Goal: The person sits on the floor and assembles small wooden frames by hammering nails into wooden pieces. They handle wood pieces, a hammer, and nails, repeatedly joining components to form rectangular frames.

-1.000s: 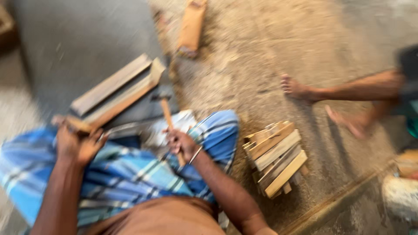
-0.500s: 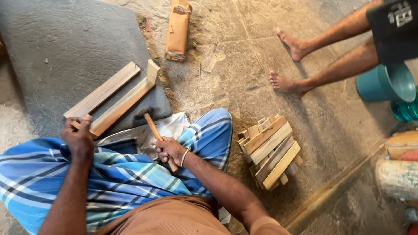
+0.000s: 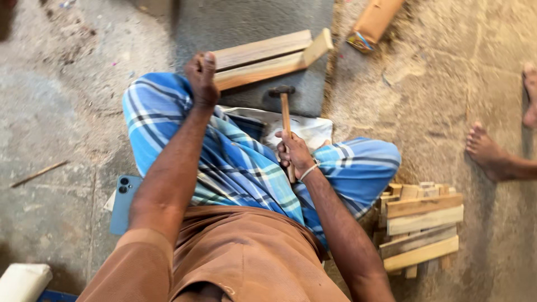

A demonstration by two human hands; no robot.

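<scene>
Two bare hands were seen from above, over a lap wrapped in a blue checked cloth (image 3: 235, 162). The right hand (image 3: 292, 152) was closed around the wooden handle of a hammer (image 3: 285, 120). The hammer's long axis ran nearly straight away from the body, the dark metal head pointing toward the far side of the scene and the butt end of the handle projecting toward the body below the fist. The head was held just short of the near edge of two wooden slats (image 3: 263, 59). These slats were laid side by side on a grey mat (image 3: 246, 22), their long axis running left to right with the right end tilted slightly farther from the body; a short wooden block (image 3: 318, 47) was set against their right end. The left hand (image 3: 201, 78) was curled into a fist on the left end of the slats, over the raised left knee; whether anything small was pinched in it could not be told. A stack of cut wooden pieces (image 3: 422, 229) was seen on the ground just beside the right knee. A blue phone (image 3: 124, 202) lay by the left hip. Another person's bare foot (image 3: 486, 151) rested at the right edge.
</scene>
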